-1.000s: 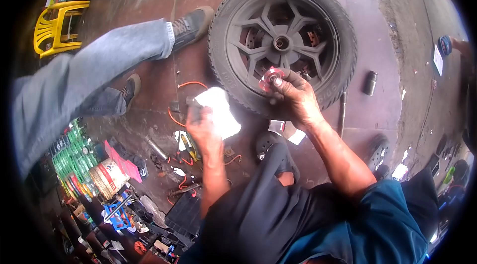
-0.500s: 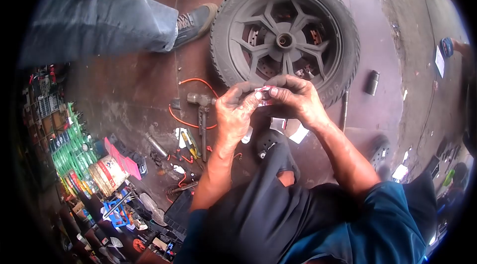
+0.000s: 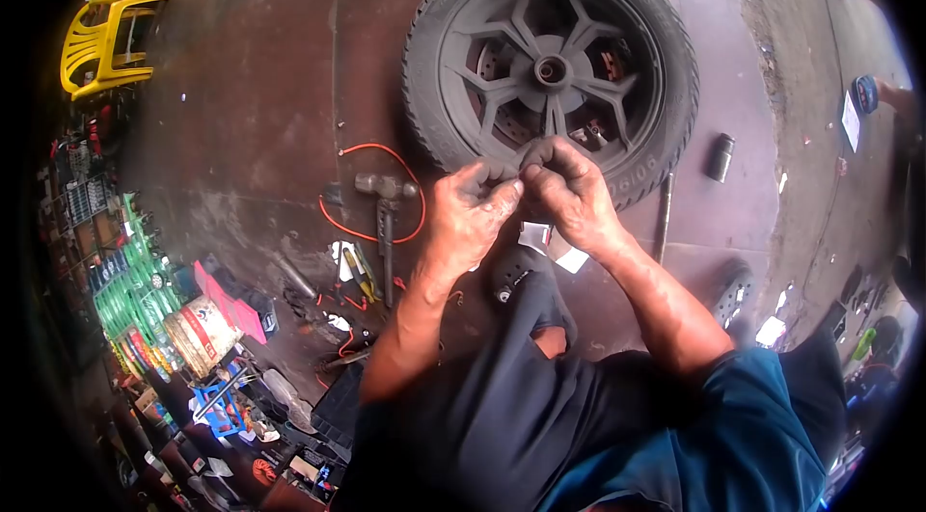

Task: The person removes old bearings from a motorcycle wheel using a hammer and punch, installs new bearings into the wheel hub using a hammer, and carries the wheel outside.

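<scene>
My left hand [image 3: 475, 215] and my right hand [image 3: 571, 192] meet at the fingertips over the near edge of a motorcycle wheel [image 3: 451, 107]. Both are closed in a pinch, thumbs against fingers. Whatever sits between the fingertips is too small or hidden to make out. The wheel lies flat on the floor, with a dark tyre, forked spokes and a round hub opening; a brake disc partly shows beneath the spokes. Below my hands, a small white box or wrapper [image 3: 534, 235] and a white paper piece [image 3: 572, 260] lie near my shoe.
To the left lie a hammer [image 3: 386, 188], an orange hose [image 3: 422, 208] and pliers [image 3: 359, 271]. A dark cylinder like a socket [image 3: 721, 158] and a metal bar [image 3: 664, 221] are at the right. Cluttered tools and a white tub [image 3: 201, 334] line the left; a yellow chair [image 3: 87, 49] stands beyond.
The red-and-white packet pinched between my hands no longer shows. Another person's jeans-clad leg and shoe have left the upper left, exposing the yellow chair. My hands remain together.
</scene>
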Demonstrator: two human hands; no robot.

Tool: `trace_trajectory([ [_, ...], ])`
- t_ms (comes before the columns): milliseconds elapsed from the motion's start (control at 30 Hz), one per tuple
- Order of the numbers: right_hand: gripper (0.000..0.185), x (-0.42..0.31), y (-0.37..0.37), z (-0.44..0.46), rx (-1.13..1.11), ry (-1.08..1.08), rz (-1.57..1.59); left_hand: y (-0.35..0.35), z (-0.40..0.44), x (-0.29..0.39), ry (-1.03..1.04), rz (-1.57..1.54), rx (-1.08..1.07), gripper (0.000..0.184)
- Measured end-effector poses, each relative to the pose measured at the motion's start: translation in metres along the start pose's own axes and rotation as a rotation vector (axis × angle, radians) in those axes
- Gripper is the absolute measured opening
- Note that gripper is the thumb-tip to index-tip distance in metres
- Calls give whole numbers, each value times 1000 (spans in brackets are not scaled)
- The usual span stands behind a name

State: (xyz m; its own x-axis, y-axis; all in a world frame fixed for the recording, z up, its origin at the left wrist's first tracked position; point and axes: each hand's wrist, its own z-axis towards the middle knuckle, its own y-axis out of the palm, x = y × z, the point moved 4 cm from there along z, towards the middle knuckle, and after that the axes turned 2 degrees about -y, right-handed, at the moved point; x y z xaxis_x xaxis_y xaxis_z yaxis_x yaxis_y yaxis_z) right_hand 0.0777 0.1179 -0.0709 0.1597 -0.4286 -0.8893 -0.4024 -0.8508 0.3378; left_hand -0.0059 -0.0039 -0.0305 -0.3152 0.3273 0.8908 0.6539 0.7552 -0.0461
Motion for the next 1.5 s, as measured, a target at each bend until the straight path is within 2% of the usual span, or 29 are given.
trace_trajectory([
  [67, 12, 1, 0, 1, -23, -103, -150, 1, 5, 3, 80, 199, -34, 6],
  [133, 11, -1, 3, -5, 57, -17, -19, 4, 6, 8, 228, 465, -38, 10],
  [233, 9, -3, 8, -8, 174, 88, 234, 18, 5, 14, 407, 364, 73, 9],
  [267, 9, 0, 9, -8, 211, 89, 300, 21, 5, 17, 599, 471, 74, 9],
  [400, 12, -2, 18, -11, 322, 171, 567, 26, 3, 25, 826, 651, 100, 7],
  [433, 13, -1, 19, -11, 345, 189, 659, 24, 5, 25, 813, 602, 106, 8],
  [500, 16, 4, 11, -6, 253, 213, 534, 19, 8, 19, 782, 510, 116, 8],
  [633, 24, -8, -4, 0, 152, 259, 366, 10, 13, 2, 178, 60, 83, 14],
  [667, 27, -11, -6, 2, 135, 237, 378, 11, 12, 5, 122, -60, 114, 16],
  [800, 24, -20, -9, -3, 83, 336, 329, 5, 12, -1, 41, -205, 186, 17],
  [900, 31, -20, -14, -1, 80, 253, 180, 1, 11, -3, 135, 42, 111, 18],
  [933, 31, -22, -17, 2, 43, 168, 55, -2, 12, -3, 231, 147, 86, 18],
  [1000, 33, -26, -19, 6, -30, 2, -194, 1, 11, -2, 90, 28, 20, 16],
  [1067, 32, -29, -13, 3, 67, 99, 37, 6, 9, 5, -24, -118, 35, 14],
  [1100, 31, -31, -12, 3, 117, 143, 150, 9, 10, 6, 20, -138, 54, 14],
  [1133, 26, -25, -15, 4, 120, 117, 52, 11, 10, 3, 61, -156, 76, 14],
  [1167, 25, -23, -16, 4, 121, 138, 104, 11, 10, 0, 101, -174, 99, 14],
  [1233, 24, -19, -16, 1, 123, 187, 211, 11, 10, -7, 51, -212, 79, 16],
  [1467, 19, -19, -22, 8, -31, 104, -97, 12, 10, 1, -27, -237, -2, 18],
  [1500, 19, -19, -21, 8, -5, 113, -1, 14, 9, 1, -36, -267, -9, 18],
])
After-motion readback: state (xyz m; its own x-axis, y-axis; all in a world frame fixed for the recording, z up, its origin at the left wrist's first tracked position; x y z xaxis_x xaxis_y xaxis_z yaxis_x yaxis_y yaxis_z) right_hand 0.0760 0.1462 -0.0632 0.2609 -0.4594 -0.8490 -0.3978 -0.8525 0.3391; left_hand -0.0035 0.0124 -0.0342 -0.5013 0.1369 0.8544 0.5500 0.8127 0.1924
